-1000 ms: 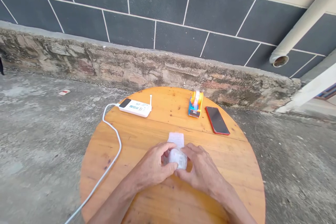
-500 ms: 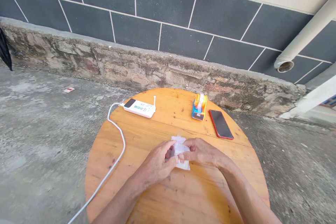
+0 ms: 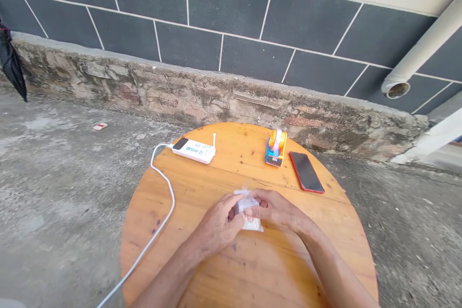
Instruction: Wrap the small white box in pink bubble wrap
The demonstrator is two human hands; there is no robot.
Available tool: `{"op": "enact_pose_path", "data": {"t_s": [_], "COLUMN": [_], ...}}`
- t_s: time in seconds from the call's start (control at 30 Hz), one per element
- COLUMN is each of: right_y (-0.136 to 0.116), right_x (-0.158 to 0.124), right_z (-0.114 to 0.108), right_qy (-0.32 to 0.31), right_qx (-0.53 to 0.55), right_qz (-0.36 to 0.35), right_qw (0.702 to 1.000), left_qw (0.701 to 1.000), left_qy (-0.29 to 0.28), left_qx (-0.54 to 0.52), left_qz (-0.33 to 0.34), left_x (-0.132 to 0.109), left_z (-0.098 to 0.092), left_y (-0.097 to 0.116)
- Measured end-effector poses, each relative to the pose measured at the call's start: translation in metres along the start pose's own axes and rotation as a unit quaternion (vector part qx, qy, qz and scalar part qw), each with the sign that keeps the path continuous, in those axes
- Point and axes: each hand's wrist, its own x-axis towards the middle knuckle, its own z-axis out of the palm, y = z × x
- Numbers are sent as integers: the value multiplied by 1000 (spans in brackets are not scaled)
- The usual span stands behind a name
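Note:
A small whitish packet in clear plastic wrap [image 3: 249, 206] is between my hands, over the near middle of the round wooden table [image 3: 202, 187]. My left hand [image 3: 221, 221] grips its left side, thumb and fingers curled around it. From the right, my right hand [image 3: 272, 208] pinches it, with the fingers bent over the upper part. The packet's lower edge shows below my thumbs. What lies inside the wrap is too blurred to make out. Beyond my hands stands a blue and orange tape dispenser [image 3: 276, 148] with a roll of tape on it.
A red-edged phone [image 3: 306, 172] lies at the table's right. At the back left is a white power bank [image 3: 194, 150] with a short white tab. Its white cable [image 3: 169, 187] runs off the left edge. A stone-based wall [image 3: 202, 91] rises behind; a folded black umbrella [image 3: 13, 65] leans there.
Both hands still hold the packet, with only slight finger movement. The whole view has shifted a little, so more of the umbrella shows at the left.

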Motion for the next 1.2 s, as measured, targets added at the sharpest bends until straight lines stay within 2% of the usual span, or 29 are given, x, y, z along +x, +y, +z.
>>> {"op": "enact_pose_path", "data": {"t_s": [0.1,0.23,0.3,0.4,0.53,0.63,0.87,1.07,1.2], "right_y": [13,14,12,13,26,36,36,30,30], "right_x": [3,-1,-5,-10,-12,-10,-5,-6,-7], "right_z": [8,12,12,7,-5,-8,10,10,11], "right_qy": [66,90,85,64,121,144,195,193,158], "right_qx": [31,-71,-102,-89,-61,-81,-146,-131,-65], "right_qz": [21,16,5,-21,-18,-9,10,8,22], "right_qw": [997,993,991,994,991,986,970,972,985], "left_qw": [999,997,997,998,999,999,999,999,998], "left_qy": [18,51,43,20,22,15,17,5,12], "left_qx": [26,51,57,62,46,42,38,37,33], "left_qz": [6,1,3,0,-17,-29,-29,-39,-51], "left_x": [0,-2,-3,-3,-3,-3,-2,-1,-1], "left_z": [1,2,1,-1,-1,0,4,4,6], "left_y": [-1,-3,-2,0,2,2,-5,-5,-6]}}
